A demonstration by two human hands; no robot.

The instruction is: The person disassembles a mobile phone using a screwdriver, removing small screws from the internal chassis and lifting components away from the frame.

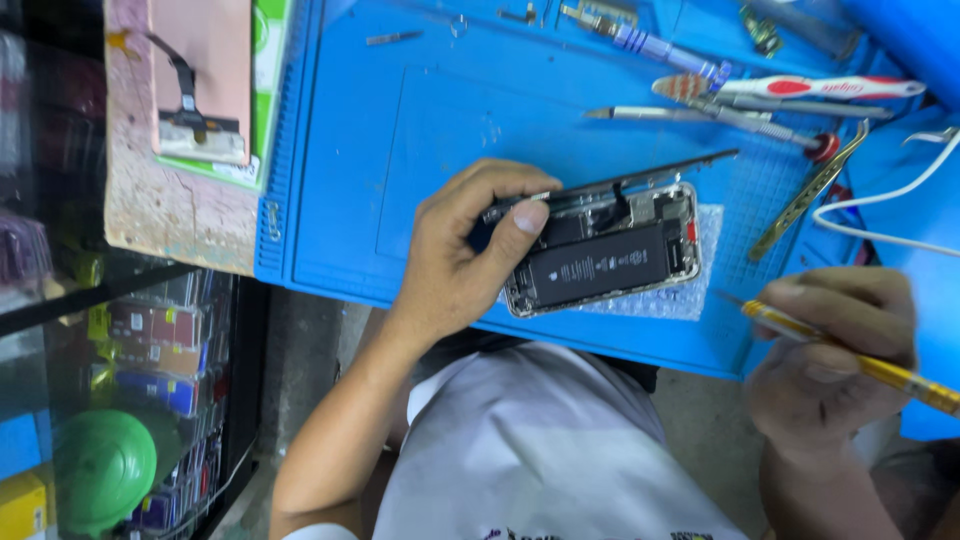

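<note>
An opened phone (605, 262) lies on a blue work mat (400, 130), its black battery and inner parts showing, with its screen panel (640, 177) tilted up along the far edge. My left hand (465, 255) grips the phone's left end, thumb on top. Off to the right, near the mat's front edge, my right hand (835, 345) holds a thin yellow-handled tool (880, 370), its tip pointing left toward the phone but apart from it. A piece of bubble wrap (690, 290) sits under the phone.
Several tools lie at the mat's far right: tweezers (680, 115), a red-and-white toothbrush (820, 88), a purple-handled screwdriver (650, 45), a metal pry tool (810, 190). A white cable (880, 200) runs on the right. A worn board (180, 130) with a pink panel sits left.
</note>
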